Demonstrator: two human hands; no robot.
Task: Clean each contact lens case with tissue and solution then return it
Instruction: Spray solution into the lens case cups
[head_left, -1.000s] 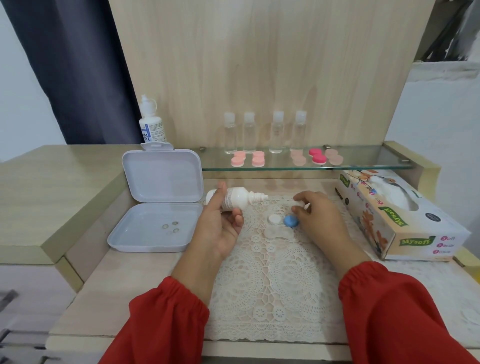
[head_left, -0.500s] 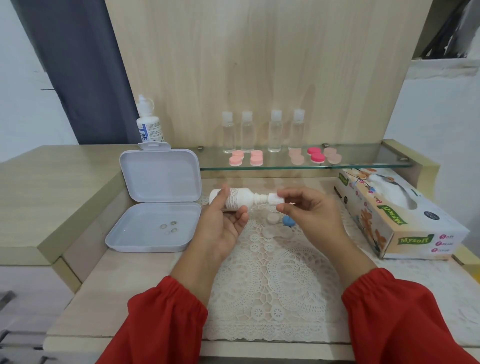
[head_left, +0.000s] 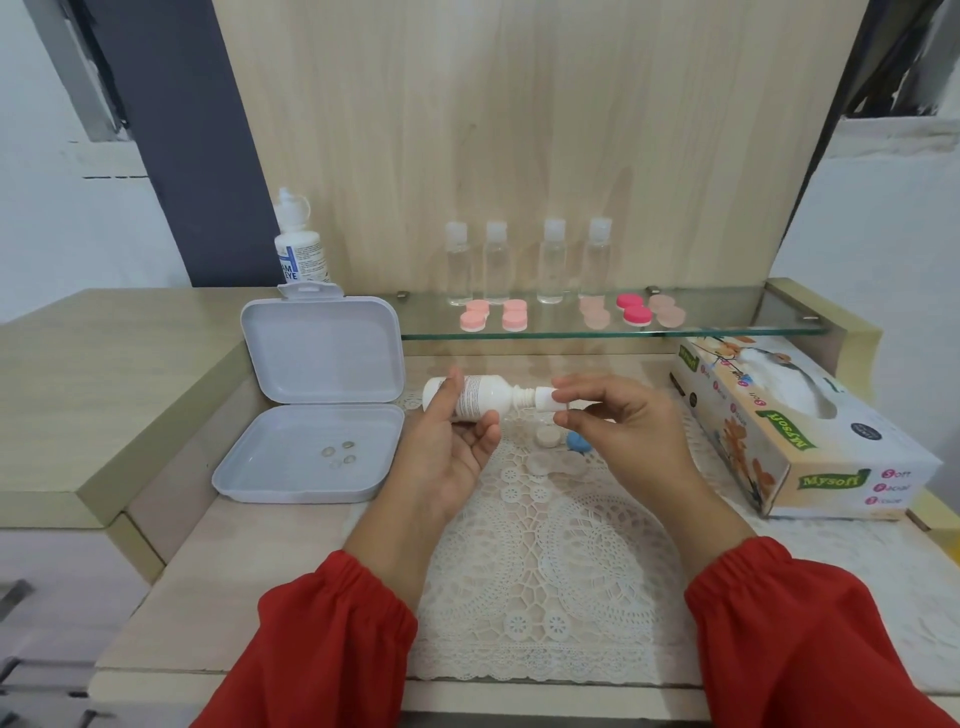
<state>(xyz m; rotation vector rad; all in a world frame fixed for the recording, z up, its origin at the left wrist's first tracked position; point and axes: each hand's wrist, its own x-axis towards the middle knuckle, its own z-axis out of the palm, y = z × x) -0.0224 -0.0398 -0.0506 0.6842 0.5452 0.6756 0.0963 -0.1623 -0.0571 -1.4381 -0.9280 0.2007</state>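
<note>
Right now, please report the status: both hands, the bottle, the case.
Left hand holds solution bottle sideways. Right hand pinches its cap. Open lens case on lace mat, untouched. Nothing obstructing.

Right hand (head_left: 618, 421) is up off the lace mat (head_left: 545, 561), away from the blue cap (head_left: 576, 441). It now pinches the white cap (head_left: 544, 399) at the solution bottle (head_left: 478, 397) nozzle.

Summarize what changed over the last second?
The right hand lifted off the mat, away from the blue cap, and now pinches the white cap at the nozzle of the solution bottle. The left hand still holds that bottle sideways. The open case, tissue box and shelf cases stayed put.
</note>
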